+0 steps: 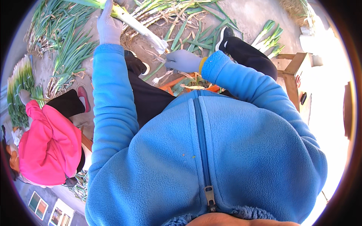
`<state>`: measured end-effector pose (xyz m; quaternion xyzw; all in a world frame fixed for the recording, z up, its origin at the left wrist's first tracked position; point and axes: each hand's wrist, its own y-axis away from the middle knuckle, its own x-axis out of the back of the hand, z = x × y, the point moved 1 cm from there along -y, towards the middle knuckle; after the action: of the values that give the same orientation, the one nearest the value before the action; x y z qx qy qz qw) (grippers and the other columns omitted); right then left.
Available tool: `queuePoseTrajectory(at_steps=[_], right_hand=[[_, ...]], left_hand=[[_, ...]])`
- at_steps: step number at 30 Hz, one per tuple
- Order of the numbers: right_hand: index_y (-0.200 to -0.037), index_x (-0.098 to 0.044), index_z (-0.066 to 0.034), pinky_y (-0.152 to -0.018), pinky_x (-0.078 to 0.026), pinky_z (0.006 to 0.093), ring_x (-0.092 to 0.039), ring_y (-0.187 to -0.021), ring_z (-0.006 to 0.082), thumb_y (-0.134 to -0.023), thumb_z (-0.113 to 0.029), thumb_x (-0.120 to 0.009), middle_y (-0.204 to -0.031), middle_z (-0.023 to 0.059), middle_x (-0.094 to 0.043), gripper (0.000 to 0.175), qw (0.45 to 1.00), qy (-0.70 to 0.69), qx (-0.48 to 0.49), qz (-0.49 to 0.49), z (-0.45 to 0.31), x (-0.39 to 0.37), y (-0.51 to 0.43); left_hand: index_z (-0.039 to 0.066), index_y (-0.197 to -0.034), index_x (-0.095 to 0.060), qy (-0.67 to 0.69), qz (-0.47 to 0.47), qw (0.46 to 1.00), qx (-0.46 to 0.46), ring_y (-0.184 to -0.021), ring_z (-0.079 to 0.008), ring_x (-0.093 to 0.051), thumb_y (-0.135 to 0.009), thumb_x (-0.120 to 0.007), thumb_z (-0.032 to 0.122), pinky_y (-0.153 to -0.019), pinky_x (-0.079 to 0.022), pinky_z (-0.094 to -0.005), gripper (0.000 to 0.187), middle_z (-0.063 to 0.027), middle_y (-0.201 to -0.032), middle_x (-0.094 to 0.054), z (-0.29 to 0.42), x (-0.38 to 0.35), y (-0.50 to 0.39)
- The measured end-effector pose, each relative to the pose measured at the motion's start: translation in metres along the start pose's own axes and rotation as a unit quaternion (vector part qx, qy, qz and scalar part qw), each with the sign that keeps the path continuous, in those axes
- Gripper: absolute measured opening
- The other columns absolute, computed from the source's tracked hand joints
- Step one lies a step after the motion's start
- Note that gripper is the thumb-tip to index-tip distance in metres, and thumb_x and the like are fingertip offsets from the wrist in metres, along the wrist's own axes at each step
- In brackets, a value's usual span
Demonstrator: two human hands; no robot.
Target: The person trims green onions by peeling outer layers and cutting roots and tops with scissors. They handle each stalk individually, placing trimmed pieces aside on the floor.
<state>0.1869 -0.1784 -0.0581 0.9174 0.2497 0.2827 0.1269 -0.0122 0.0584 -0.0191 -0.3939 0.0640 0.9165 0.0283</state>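
My left hand point(109, 26), in a pale glove with a dotted palm, is closed around a large green onion point(138, 26) near the top of the picture. Its white stalk slants down to the right, and its green leaves run out past the upper edge. At the root end is my right hand point(183, 60), in a pale glove with a yellow cuff. Its fingers are pinched together on dry, papery outer leaf strips point(155, 56) beside the root end. Trimmed green leaves point(202, 42) and dry husks lie on the ground beyond my hands.
Piles of green onions point(66, 53) lie at upper left, with more at top centre. Several cleaned green onions point(268, 38) lie at upper right by a wooden stool point(292, 73). An orange frame point(172, 84) stands between my legs. A person in a pink jacket point(51, 144) sits at left.
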Motion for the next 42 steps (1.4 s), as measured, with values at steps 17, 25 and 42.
queuePoseTrajectory(at_steps=[17, 25, 42], right_hand=[[-0.094, -0.068, -0.0019, -0.080, -0.051, 0.0489, -0.066, -0.089, 0.0381, -0.089, -0.033, -0.056, -0.090, 0.0207, -0.068, 0.034, 0.961, 0.213, -0.164, -0.062, 0.126, -0.019, 0.068], [-0.103, -0.071, -0.0041, -0.089, -0.051, 0.0464, -0.066, -0.101, 0.0365, -0.089, -0.029, -0.053, -0.106, 0.0186, -0.069, 0.034, 0.906, 0.292, -0.279, -0.125, 0.179, -0.018, 0.094], [-0.104, -0.071, -0.0036, -0.090, -0.051, 0.0444, -0.067, -0.101, 0.0348, -0.089, -0.031, -0.054, -0.106, 0.0182, -0.070, 0.035, 0.867, 0.320, -0.375, -0.072, 0.242, -0.004, 0.139]], left_hand=[[0.003, -0.101, -0.059, 0.005, 0.041, 0.999, -0.019, -0.096, -0.0339, -0.059, -0.093, -0.064, 0.019, -0.095, -0.046, -0.0567, 0.019, -0.0092, -0.095, -0.061, 0.035, 0.007, -0.003], [0.002, -0.105, -0.056, -0.004, 0.079, 0.994, -0.080, -0.097, -0.0349, -0.060, -0.095, -0.061, 0.025, -0.097, -0.046, -0.0580, 0.025, -0.0141, -0.097, -0.061, 0.054, 0.012, 0.005], [0.002, -0.098, -0.048, 0.014, 0.040, 0.992, -0.117, -0.088, -0.0361, -0.055, -0.096, -0.056, 0.031, -0.101, -0.043, -0.0631, 0.029, -0.0141, -0.089, -0.053, 0.077, 0.037, 0.001]])
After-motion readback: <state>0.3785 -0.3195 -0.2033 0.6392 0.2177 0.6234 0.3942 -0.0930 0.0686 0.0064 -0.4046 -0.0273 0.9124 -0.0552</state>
